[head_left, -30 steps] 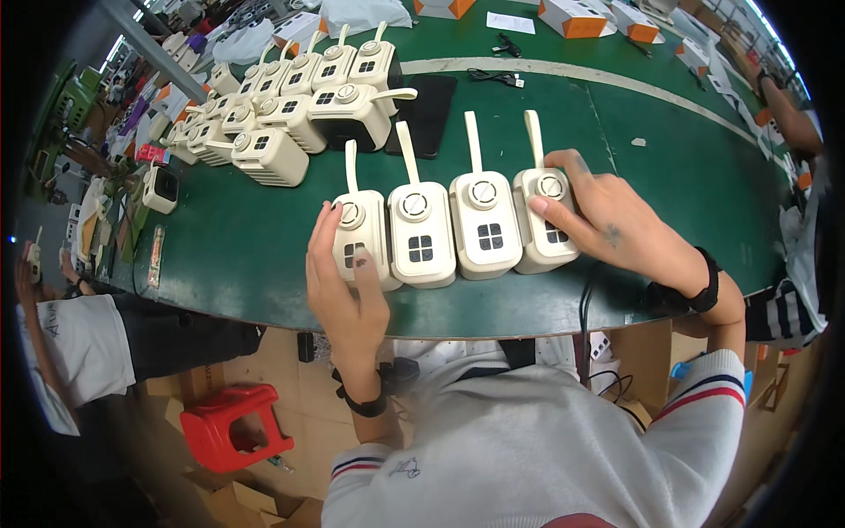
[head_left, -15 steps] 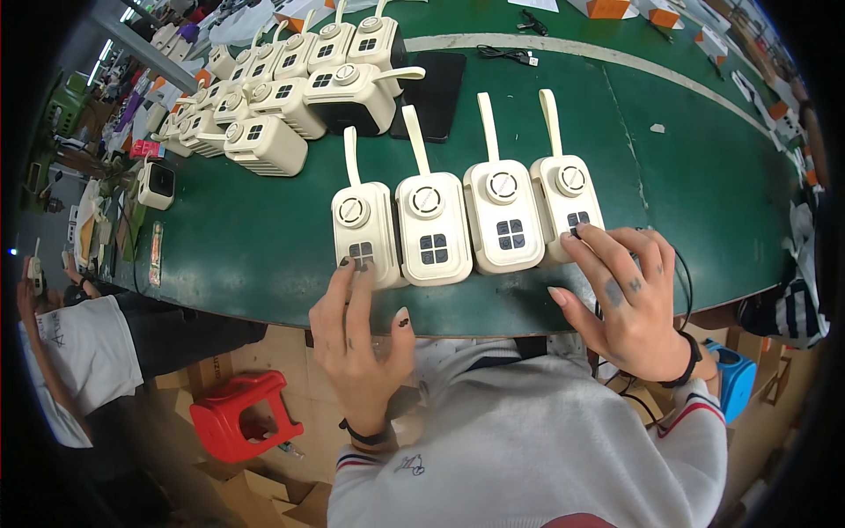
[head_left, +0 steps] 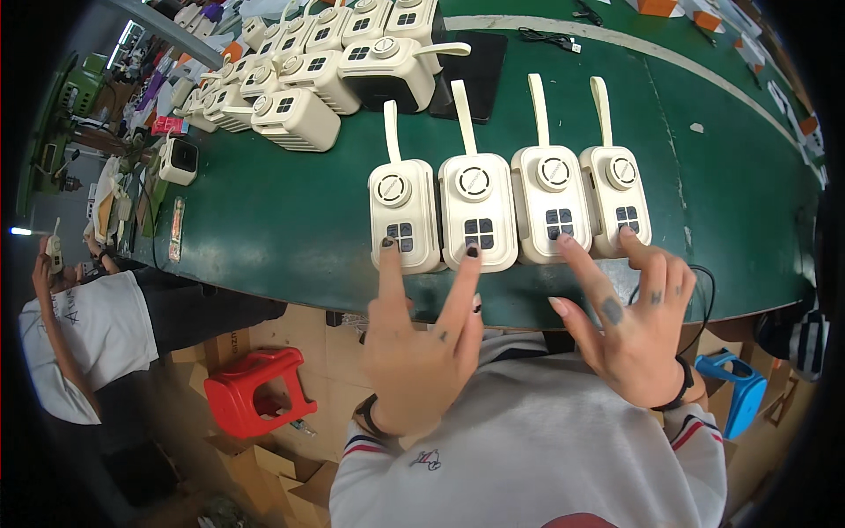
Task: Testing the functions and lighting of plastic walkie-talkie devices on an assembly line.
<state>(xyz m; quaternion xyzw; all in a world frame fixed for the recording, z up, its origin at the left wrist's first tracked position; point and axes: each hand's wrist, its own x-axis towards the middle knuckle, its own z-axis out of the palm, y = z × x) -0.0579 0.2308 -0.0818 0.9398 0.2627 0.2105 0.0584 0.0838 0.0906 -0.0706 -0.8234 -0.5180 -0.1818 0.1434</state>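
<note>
A row of several cream box-shaped devices with strap loops, round dials and dark button pads lies near the table's front edge. My left hand (head_left: 418,361) has two fingers spread in a V. One fingertip is at the buttons of the leftmost device (head_left: 405,211), the other at those of the device second from the left (head_left: 476,208). My right hand (head_left: 638,326) also has its fingers apart. One fingertip meets the pad of the device second from the right (head_left: 553,200); another touches the rightmost device (head_left: 621,198) at its pad. Neither hand grasps anything.
More cream devices (head_left: 297,123) stand grouped at the back left beside a black flat panel (head_left: 482,79). A black cable (head_left: 546,37) lies on the green table (head_left: 290,229). Below are a red stool (head_left: 233,400) and a blue stool (head_left: 744,396). Another person (head_left: 106,326) is at the left.
My left hand has spread its fingers from the leftmost device across to its neighbour. My right hand now reaches two devices instead of one. The whole view has shifted, moving the table contents rightward.
</note>
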